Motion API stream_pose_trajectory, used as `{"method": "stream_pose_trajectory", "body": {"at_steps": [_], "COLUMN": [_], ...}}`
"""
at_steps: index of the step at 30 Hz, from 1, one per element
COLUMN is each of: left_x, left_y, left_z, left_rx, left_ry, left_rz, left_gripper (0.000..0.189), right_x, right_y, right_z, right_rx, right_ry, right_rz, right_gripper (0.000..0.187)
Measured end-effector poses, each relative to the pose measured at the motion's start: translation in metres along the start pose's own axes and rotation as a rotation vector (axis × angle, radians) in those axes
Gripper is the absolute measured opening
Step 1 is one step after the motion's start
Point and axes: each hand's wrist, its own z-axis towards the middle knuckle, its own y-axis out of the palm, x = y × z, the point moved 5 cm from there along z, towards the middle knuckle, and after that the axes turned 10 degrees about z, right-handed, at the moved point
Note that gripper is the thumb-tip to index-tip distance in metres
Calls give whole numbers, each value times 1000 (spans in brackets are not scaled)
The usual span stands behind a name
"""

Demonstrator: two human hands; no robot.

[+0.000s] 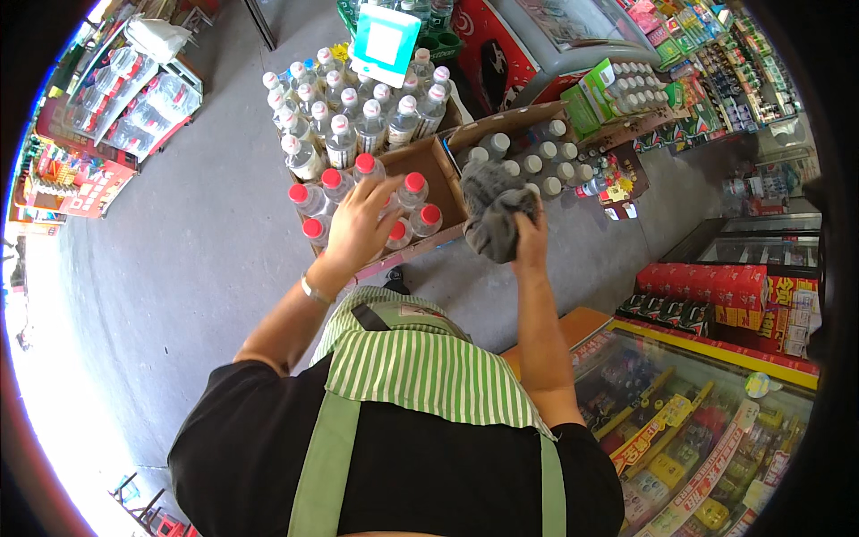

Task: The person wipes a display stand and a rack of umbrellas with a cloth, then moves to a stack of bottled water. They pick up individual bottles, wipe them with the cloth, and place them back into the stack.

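Observation:
My left hand (359,225), slightly blurred, is over several clear plastic bottles with red caps (429,218). Its fingers are apart and curved, and nothing shows in its grasp; whether a fingertip touches a cap I cannot tell. The red-capped bottles stand in an open cardboard box (423,168), whose brown bottom shows on the right side. Bunched in my right hand (531,238) is a grey cloth (493,208). It hangs in front of a second cardboard box (507,121) of white-capped bottles (567,151) and hides some of them.
Behind the red caps stand rows of clear-capped bottles (370,131), with a teal-and-white sign bearing a printed code (386,43) above them. A red-sided chest freezer (496,60) is farther back. A glass display counter (678,349) stands to the right, and a bottle rack (137,94) to the left.

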Motion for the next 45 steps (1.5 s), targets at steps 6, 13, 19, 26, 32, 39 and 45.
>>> {"method": "stream_pose_trajectory", "body": {"at_steps": [6, 13, 19, 26, 32, 39, 45], "left_x": [-27, -33, 35, 110, 138, 117, 113], "left_y": [86, 42, -53, -40, -44, -38, -52], "left_z": [62, 100, 142, 117, 94, 91, 103], "left_rx": [-548, -364, -25, 69, 102, 80, 225], "left_ry": [156, -162, -117, -130, -43, -335, -25], "left_rz": [500, 188, -233, -671, -860, -1084, -421], "left_gripper": [45, 45, 34, 21, 18, 24, 28], "right_x": [-28, -16, -66, -105, -123, -68, -56], "right_y": [-15, -45, 34, 151, 121, 22, -8], "right_z": [10, -12, -5, -44, -63, -23, -21], "right_rx": [-148, -333, -387, -411, -397, -185, -118], "right_ry": [-86, 111, -152, -1012, -1190, -506, 151], "right_rz": [152, 617, 337, -1041, -1037, -171, 382], "right_gripper": [50, 48, 63, 101, 90, 67, 42]}}
